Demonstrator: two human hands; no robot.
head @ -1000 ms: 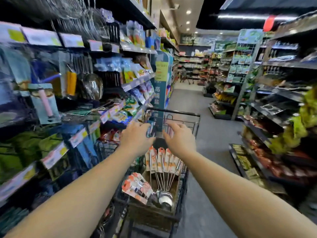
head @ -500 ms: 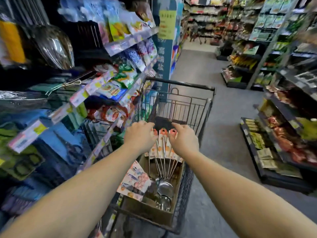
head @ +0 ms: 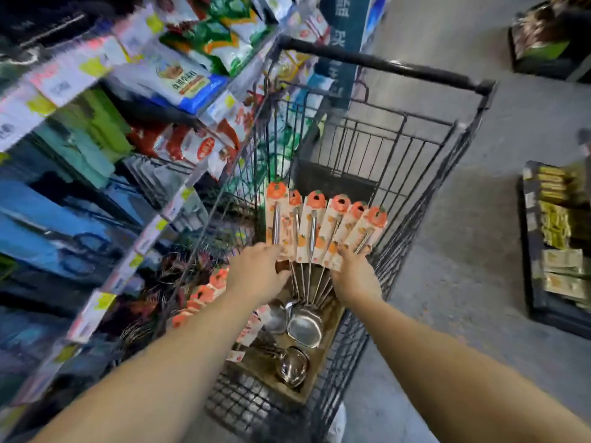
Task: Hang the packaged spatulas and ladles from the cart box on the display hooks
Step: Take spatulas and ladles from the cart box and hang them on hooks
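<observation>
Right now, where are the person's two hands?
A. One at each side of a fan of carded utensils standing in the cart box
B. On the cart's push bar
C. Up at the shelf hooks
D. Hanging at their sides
A: the left hand and right hand flank the fanned carded utensils in the cardboard box.
</observation>
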